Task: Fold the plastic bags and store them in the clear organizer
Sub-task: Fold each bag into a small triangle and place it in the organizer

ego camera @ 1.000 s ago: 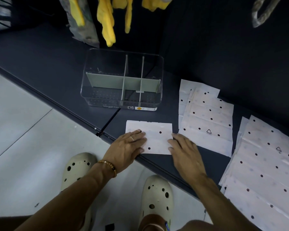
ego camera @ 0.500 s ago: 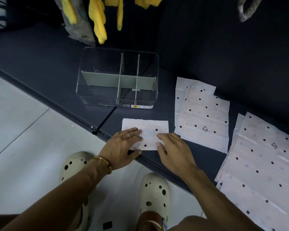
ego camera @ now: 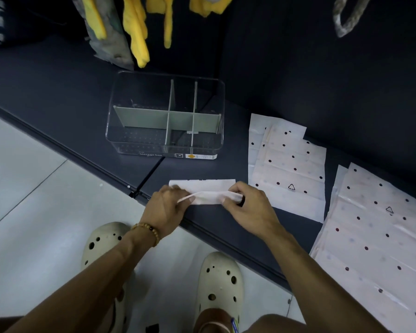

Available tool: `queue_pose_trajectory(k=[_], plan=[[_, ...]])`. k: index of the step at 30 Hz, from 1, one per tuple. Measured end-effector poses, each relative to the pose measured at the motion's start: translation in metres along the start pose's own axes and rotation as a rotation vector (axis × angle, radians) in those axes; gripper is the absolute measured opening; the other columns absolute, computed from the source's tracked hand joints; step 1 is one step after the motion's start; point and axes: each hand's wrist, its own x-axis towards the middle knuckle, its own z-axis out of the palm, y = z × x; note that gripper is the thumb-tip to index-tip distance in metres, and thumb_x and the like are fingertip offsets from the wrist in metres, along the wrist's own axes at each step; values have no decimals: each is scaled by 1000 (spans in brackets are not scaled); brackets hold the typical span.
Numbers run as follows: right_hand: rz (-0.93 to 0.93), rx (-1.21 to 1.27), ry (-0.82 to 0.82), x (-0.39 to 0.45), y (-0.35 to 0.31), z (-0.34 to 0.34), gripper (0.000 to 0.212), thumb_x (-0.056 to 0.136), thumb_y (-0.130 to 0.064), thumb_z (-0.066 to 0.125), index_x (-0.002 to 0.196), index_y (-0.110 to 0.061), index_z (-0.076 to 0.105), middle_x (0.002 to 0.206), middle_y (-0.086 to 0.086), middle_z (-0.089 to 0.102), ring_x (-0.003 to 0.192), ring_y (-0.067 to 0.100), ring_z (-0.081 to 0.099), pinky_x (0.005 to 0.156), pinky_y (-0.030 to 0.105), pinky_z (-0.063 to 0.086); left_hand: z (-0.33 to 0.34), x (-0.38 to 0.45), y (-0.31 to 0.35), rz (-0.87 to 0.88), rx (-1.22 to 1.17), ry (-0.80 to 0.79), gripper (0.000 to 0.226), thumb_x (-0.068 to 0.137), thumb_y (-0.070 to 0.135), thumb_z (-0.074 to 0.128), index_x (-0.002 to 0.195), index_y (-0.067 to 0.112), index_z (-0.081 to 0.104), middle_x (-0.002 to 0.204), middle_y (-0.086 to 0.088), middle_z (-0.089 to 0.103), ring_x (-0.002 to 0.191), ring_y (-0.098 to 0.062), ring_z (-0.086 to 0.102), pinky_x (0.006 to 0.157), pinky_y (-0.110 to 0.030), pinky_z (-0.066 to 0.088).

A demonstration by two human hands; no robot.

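Both hands at the near edge of a dark worktop (ego camera: 58, 97), working one white plastic bag (ego camera: 203, 188) already folded down to a narrow strip. Left hand (ego camera: 167, 207) pinching the strip's left end, fingers curled round it, near edge lifted off the surface. Right hand (ego camera: 246, 203) pinching the right end likewise, thumb on top, fingers tucked beneath. Far edge of the strip lying flat on the worktop. Just behind it, apart from it, a clear organizer (ego camera: 165, 116) with grey dividers splitting it into compartments, nothing visible inside. To the right of the strip, close by, a small stack of flat dotted bags (ego camera: 288, 164) with a recycling mark. Further right, at the frame edge, a bigger stack of dotted bags (ego camera: 375, 236), overlapping and fanned. A beaded bracelet (ego camera: 147, 233) on the left wrist. Below, on a pale floor (ego camera: 34, 212), two cream perforated clogs (ego camera: 220, 280). At the top, hanging yellow cloth pieces (ego camera: 137, 32) above the back of the worktop.
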Motion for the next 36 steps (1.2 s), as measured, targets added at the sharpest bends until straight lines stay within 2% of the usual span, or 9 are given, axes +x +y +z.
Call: queue_pose_trajectory(k=[3, 7, 14, 17, 20, 25, 29, 33, 36], plan=[[118, 107, 36, 6, 1, 3, 9, 84, -26, 68, 83, -28, 60, 82, -16, 64, 77, 4, 60, 62, 14, 44, -2, 3, -1, -174, -75, 55, 19, 94, 22, 55, 94, 11, 70, 88, -7, 67, 83, -28, 61, 73, -27, 45], [209, 38, 112, 19, -1, 7, 7, 90, -26, 63, 84, -26, 62, 77, -14, 62, 82, 12, 62, 75, 27, 49, -4, 12, -3, -385, -80, 116, 20, 90, 31, 62, 94, 13, 70, 87, -7, 67, 79, -25, 60, 72, -31, 49], [237, -131, 163, 25, -11, 17, 9, 91, -22, 58, 86, -17, 63, 76, 2, 68, 80, 23, 63, 75, 32, 53, -7, 26, -6, -487, 87, 120, 28, 85, 43, 66, 78, 17, 60, 73, -3, 59, 74, -26, 60, 66, -32, 47], [201, -146, 199, 19, -11, 19, 8, 90, -18, 57, 86, -15, 63, 72, 4, 68, 78, 26, 62, 75, 34, 53, -6, 27, -7, -494, 125, 139, 28, 81, 45, 68, 84, 18, 62, 76, -2, 61, 73, -25, 59, 65, -32, 47], [197, -155, 221, 18, -13, 19, 8, 91, -18, 57, 90, -12, 63, 77, 5, 69, 80, 26, 62, 77, 36, 53, -4, 20, -9, -416, 88, 241, 28, 82, 32, 71, 104, 18, 60, 103, -6, 59, 80, -28, 60, 71, -38, 52], [219, -167, 227, 19, -16, 17, 11, 92, -18, 57, 96, -11, 64, 86, 6, 70, 88, 27, 61, 82, 39, 51, -7, 6, -31, 218, 312, 190, 35, 64, -10, 72, 95, 6, 72, 106, -10, 68, 88, -35, 62, 69, -43, 56], [244, -298, 256, 19, -21, 16, 14, 91, -19, 59, 103, -13, 61, 94, 6, 67, 91, 28, 61, 77, 37, 52, -9, -2, -43, 293, 384, 99, 26, 86, 14, 65, 111, 7, 69, 118, -7, 66, 106, -30, 61, 81, -43, 54], [-215, -649, 328, 5, -33, 41, 31, 80, -11, 67, 111, -5, 67, 115, 12, 64, 104, 31, 59, 87, 41, 49, -9, -4, -42, 270, 361, 56, 45, 93, 33, 38, 117, 9, 67, 127, -5, 62, 119, -27, 57, 93, -43, 50], [-369, -614, 9, -4, -42, 80, 56, 98, -33, 42, 144, -2, 37, 155, 15, 29, 143, 29, 26, 117, 42, 21, -9, -2, -46, 260, 314, 48, 44, 93, 33, 40, 119, 9, 66, 130, -5, 60, 124, -25, 53, 98, -43, 47]])
